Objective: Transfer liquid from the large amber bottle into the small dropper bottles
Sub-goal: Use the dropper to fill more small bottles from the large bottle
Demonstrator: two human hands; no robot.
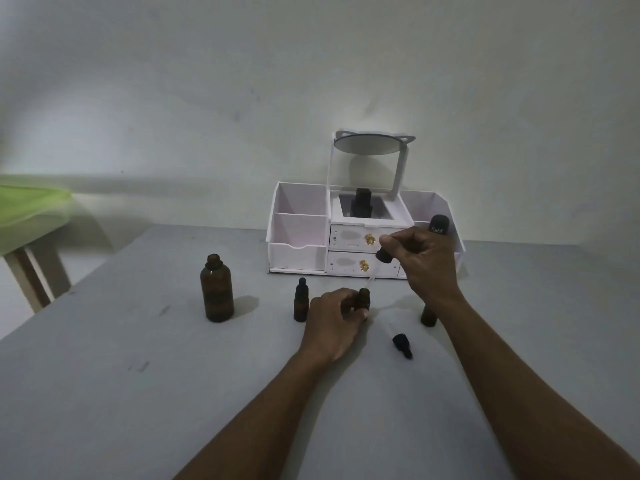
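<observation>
The large amber bottle (pixel 217 292) stands uncapped on the grey table (pixel 138 375), left of my hands. My left hand (pixel 334 322) grips a small open dropper bottle (pixel 362 299) upright on the table. My right hand (pixel 420 263) holds a dropper (pixel 382 256) by its black bulb, and the glass tube slants down toward the mouth of that bottle. A capped small dropper bottle (pixel 301 300) stands just left of my left hand. Another small amber bottle (pixel 428 315) stands partly hidden behind my right wrist. A loose dropper cap (pixel 401 342) lies on the table between my arms.
A white organiser (pixel 298 233) with drawers and a tilted mirror stands against the wall behind my hands. It holds a black bottle (pixel 362 202) in the middle and a dark tube (pixel 439 225) on the right. A green-topped table (pixel 24 206) is at far left.
</observation>
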